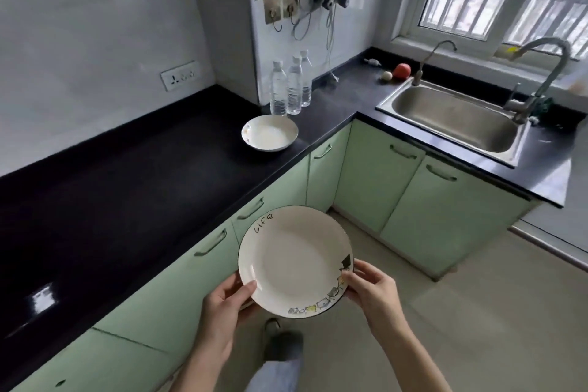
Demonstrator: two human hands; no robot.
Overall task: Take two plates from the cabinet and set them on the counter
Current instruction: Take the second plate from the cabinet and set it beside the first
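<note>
**Second plate held in both hands, first plate on the counter**

The person stands in the corner of an L-shaped kitchen, in front of the pale green lower cabinets (pixel 178 283). Both hands grip one white plate (pixel 294 259) out in front of the body, above the floor and clear of the counter edge.

- Left hand (pixel 222 305): closed on the plate's lower left rim, thumb lying on the upper face, fingers underneath.
- Right hand (pixel 370 288): closed on the lower right rim, thumb on the upper face beside the printed cartoon figures, fingers underneath.
- Held plate: face up, tilted slightly toward the person. The word "Life" is printed near the far left rim; a dark line runs around the edge.

A second white plate (pixel 269 132) rests flat on the black counter (pixel 127 188), near the inner corner. Three clear water bottles (pixel 291 86) stand upright just behind it, against the white wall.

To the right, a steel sink (pixel 455 118) is set into the counter under the window, with a tap at its far right corner. A red round fruit (pixel 402 71) lies on the counter behind the sink.
</note>
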